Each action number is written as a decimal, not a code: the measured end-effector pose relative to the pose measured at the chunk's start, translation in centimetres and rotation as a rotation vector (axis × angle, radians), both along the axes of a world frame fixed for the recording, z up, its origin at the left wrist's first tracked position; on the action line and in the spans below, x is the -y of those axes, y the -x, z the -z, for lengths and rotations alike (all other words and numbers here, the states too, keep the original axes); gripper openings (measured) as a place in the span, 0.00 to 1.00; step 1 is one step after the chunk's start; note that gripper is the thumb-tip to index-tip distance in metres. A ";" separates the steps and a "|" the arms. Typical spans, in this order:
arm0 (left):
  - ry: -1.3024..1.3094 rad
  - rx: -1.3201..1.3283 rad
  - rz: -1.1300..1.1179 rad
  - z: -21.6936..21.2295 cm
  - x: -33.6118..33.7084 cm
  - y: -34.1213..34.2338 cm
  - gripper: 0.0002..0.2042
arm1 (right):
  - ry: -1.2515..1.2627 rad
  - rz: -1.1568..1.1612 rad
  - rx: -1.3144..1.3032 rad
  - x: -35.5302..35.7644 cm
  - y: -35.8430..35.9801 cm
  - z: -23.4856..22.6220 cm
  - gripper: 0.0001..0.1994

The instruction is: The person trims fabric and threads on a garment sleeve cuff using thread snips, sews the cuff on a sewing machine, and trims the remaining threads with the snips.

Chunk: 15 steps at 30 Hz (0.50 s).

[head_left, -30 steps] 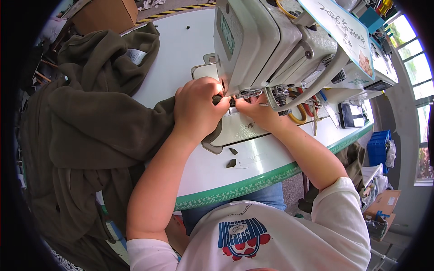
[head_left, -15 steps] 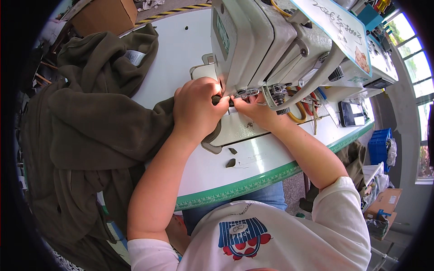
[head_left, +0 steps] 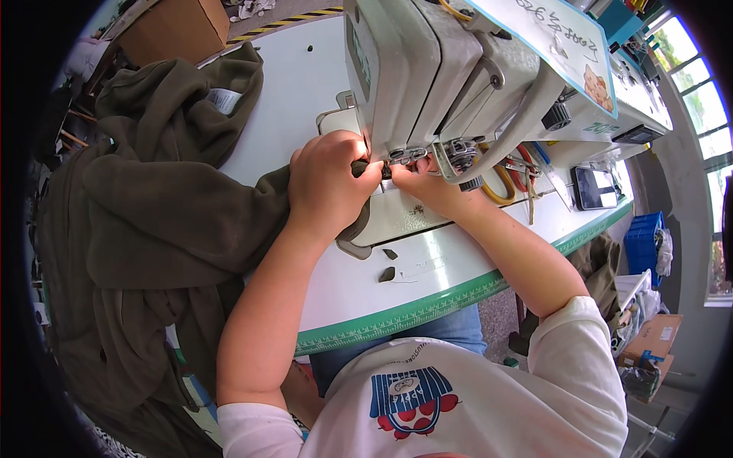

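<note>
A white sewing machine (head_left: 412, 76) stands on the table, its head over both my hands. My left hand (head_left: 330, 179) is closed on a fold of a dark olive garment (head_left: 175, 217), close to the needle area. Most of the garment spreads over the table's left side and hangs down past its edge. Just right of the needle area, my right hand (head_left: 431, 187) pinches the same dark cloth between thumb and fingers. Its fingertips are partly hidden by the machine's parts. The needle itself cannot be made out.
Yellow-handled scissors (head_left: 500, 187) and a phone (head_left: 595, 188) lie right of my right hand. Small dark cloth scraps (head_left: 388, 274) are on the tabletop near the green measuring edge (head_left: 397, 322). A cardboard box (head_left: 172, 32) stands back left, a blue crate (head_left: 644, 241) at right.
The view has shifted slightly, so the machine appears a little further left. Both hands keep their hold on the cloth at the needle area, with little visible movement.
</note>
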<state>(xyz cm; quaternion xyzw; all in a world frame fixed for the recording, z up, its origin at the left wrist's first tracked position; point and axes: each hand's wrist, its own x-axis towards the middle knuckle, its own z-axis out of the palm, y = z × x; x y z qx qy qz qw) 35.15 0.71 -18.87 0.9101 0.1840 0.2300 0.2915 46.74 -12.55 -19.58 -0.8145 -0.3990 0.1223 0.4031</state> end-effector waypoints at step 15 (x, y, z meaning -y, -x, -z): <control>0.048 -0.005 0.014 -0.2 0.1 0.1 0.08 | 0.023 0.015 0.007 0.2 0.1 -0.3 0.13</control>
